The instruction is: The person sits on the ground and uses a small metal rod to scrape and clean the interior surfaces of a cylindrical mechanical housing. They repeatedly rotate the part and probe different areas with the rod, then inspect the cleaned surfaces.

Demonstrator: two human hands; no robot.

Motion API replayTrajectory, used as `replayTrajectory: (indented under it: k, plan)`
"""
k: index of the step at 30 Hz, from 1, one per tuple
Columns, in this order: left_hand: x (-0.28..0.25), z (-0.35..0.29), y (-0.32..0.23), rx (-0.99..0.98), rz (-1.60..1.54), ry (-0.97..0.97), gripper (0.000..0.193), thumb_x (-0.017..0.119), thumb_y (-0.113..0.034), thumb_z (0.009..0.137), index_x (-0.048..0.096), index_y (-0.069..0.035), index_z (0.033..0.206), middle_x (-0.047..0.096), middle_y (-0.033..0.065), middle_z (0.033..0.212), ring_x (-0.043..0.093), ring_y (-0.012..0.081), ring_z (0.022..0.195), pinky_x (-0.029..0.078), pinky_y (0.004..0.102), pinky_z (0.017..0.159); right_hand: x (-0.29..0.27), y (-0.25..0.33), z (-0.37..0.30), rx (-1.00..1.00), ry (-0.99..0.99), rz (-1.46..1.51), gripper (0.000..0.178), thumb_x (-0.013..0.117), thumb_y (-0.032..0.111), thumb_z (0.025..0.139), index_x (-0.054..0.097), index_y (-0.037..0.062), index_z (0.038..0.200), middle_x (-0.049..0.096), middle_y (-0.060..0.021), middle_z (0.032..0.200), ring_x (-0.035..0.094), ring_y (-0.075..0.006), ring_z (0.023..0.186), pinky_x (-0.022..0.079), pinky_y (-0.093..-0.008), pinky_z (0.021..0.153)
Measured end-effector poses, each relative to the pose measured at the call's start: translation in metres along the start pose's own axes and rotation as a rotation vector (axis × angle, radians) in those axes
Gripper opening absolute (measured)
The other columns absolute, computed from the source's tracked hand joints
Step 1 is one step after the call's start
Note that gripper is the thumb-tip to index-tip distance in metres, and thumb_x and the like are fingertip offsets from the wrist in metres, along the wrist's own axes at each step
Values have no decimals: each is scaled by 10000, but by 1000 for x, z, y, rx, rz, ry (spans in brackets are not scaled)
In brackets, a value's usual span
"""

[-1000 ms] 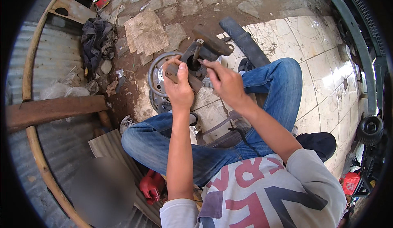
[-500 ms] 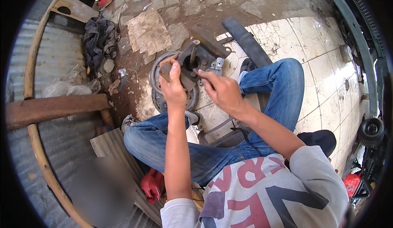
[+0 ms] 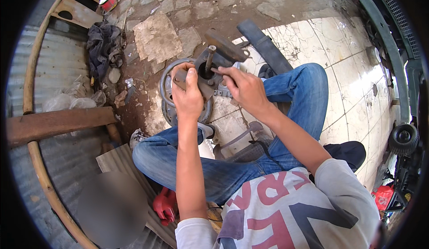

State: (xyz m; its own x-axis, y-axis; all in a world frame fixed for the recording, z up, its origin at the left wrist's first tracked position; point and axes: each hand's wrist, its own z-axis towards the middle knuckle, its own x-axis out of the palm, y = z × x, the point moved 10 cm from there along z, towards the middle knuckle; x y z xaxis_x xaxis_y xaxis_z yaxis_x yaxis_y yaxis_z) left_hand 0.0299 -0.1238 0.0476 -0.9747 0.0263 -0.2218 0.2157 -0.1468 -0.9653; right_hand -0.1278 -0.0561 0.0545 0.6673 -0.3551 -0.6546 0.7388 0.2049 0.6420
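Observation:
My left hand (image 3: pixel 188 98) is closed around the near-left edge of a dark, greasy metal bracket (image 3: pixel 204 89), with the thumb on top. A steel shaft (image 3: pixel 210 57) stands up out of the bracket's round opening. My right hand (image 3: pixel 248 90) pinches a short, thin dark rod (image 3: pixel 216 71) between thumb and fingers. The rod's tip is at the rim of the opening, beside the shaft; its exact kind I cannot make out. Under the bracket lies a round grey metal rim (image 3: pixel 165 86), partly hidden by my left hand.
A long black padded piece (image 3: pixel 268 46) lies on the cracked white tiles beyond my right knee. Flat cardboard (image 3: pixel 156 39) is on the ground ahead. To the left are a wooden beam (image 3: pixel 62 123) and dark cloth (image 3: pixel 103 48). A red tool (image 3: pixel 165 206) sits by my left hip.
My right hand has shifted slightly up, and the rod's tip now sits higher, at the opening's edge near the shaft. My left hand keeps its grip on the bracket. The view has moved slightly.

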Motion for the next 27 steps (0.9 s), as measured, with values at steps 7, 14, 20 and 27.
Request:
replayTrajectory:
  k: [7, 14, 20, 27]
  plan:
    - [8, 7, -6, -101, -15, 9, 254, 524, -228, 962, 580, 11, 1026, 590, 64, 872, 548, 162, 810, 458, 311, 767, -2, 7, -11, 0, -31, 17, 229, 665, 89, 870, 627, 83, 1096, 713, -122, 853, 701, -278, 714, 556, -388, 604]
    - [2, 10, 2, -123, -14, -16, 289, 524, -261, 964, 602, 9, 1027, 598, 65, 870, 549, 167, 824, 452, 326, 779, -2, -8, -6, 46, -36, 11, 224, 651, 100, 893, 606, 71, 1110, 717, -126, 879, 696, -308, 713, 544, -405, 597]
    - [-3, 9, 10, -179, -66, -21, 304, 523, -269, 966, 620, 14, 1022, 617, 65, 903, 556, 174, 843, 451, 323, 796, 2, -2, -11, 64, 4, 55, 252, 670, 78, 874, 638, 82, 1124, 708, -154, 853, 697, -320, 715, 552, -403, 609]
    - [-9, 6, 9, -215, -50, -4, 380, 502, -310, 963, 652, 22, 1074, 659, 142, 1084, 582, 220, 1053, 419, 340, 964, -11, -6, -7, -46, -70, 100, 223, 653, 84, 886, 622, 83, 1107, 713, -122, 810, 693, -296, 662, 552, -409, 580]
